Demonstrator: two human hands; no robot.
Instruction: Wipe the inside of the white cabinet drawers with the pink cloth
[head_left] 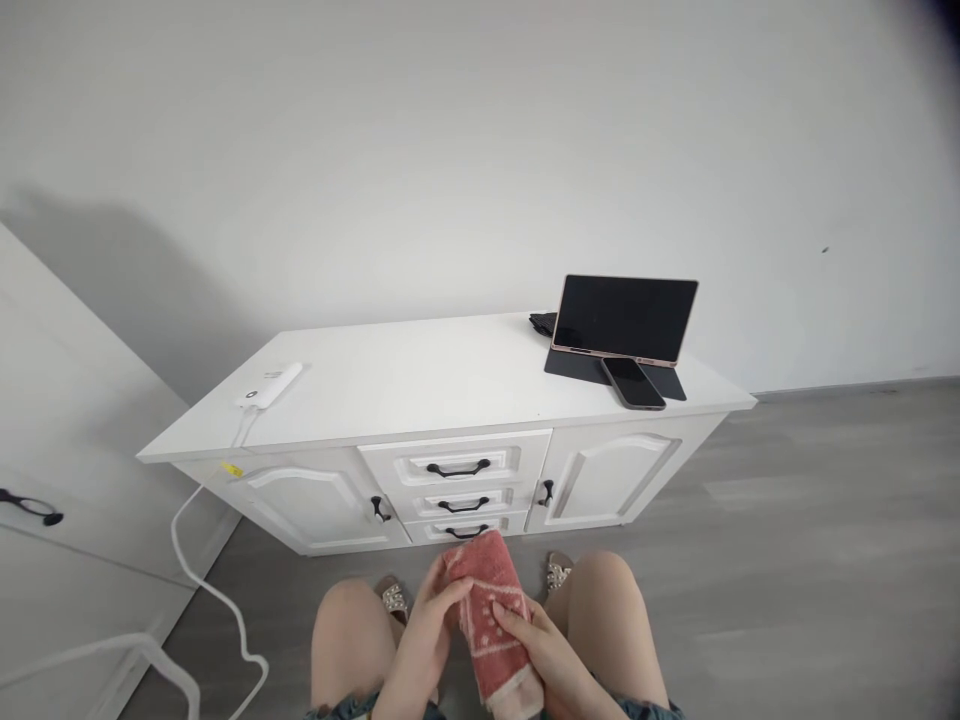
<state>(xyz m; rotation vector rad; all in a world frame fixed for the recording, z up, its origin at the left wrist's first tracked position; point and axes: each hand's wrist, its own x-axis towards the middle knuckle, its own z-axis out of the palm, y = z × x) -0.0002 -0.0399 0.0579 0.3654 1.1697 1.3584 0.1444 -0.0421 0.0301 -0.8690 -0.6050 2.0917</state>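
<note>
A folded red towel (491,620) with a pale pattern and whitish edging is held between my two hands, above and between my knees. My left hand (437,610) grips its left side, thumb lying across the front. On the right side my right hand (529,640) holds it too, with the thumb pressed on the patterned face. The other fingers of both hands are mostly hidden behind the cloth. The towel's upper end overlaps the view of the lowest drawer of the white cabinet (405,375).
A tablet (626,318) stands on a dark cover at the cabinet's right, a phone (634,383) lying before it. Behind the tablet is a black item (541,323). At left lies a white device (279,386) with a cable (214,590) hanging down. Another white cabinet (67,480) stands left.
</note>
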